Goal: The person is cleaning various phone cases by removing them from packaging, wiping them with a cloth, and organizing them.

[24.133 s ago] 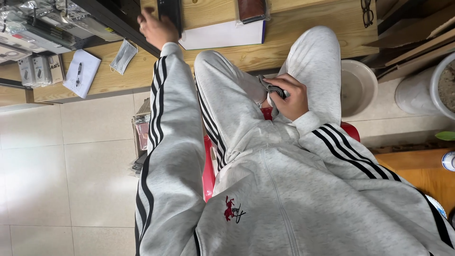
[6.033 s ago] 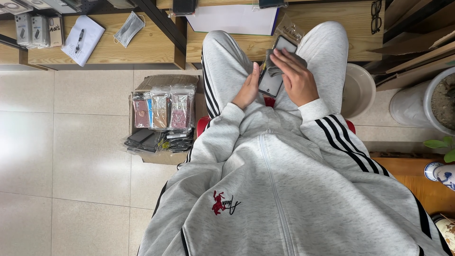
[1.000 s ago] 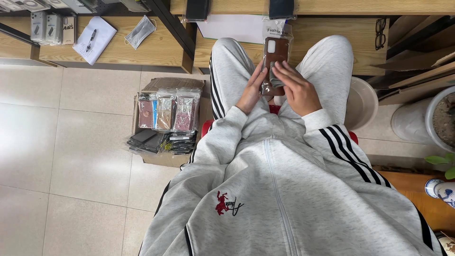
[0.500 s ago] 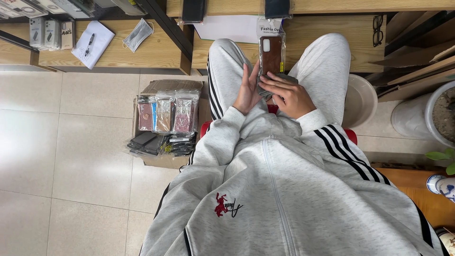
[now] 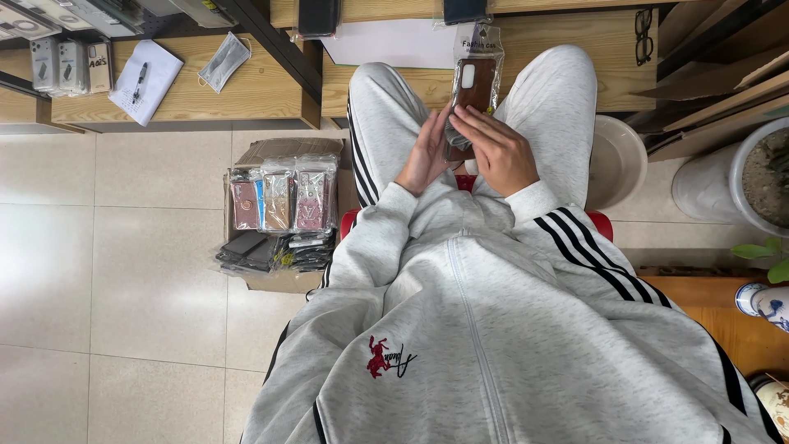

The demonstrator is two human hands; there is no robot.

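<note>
Box of cases (image 5: pixel 279 205) blocks left; floor (image 5: pixel 107 247) beyond open.

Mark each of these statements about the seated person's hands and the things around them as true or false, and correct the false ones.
1. Both hands hold a brown phone case in a clear sleeve. True: the left hand and the right hand are both on it.
2. The right hand also presses a grey cloth to the case. True.
3. The cardboard box of packaged cases stands on the wooden shelf. False: it stands on the tiled floor, to the person's left.
4. The face mask lies on the person's lap. False: it lies on the wooden shelf, near a notepad.
5. A pair of glasses lies on the shelf. True.
</note>
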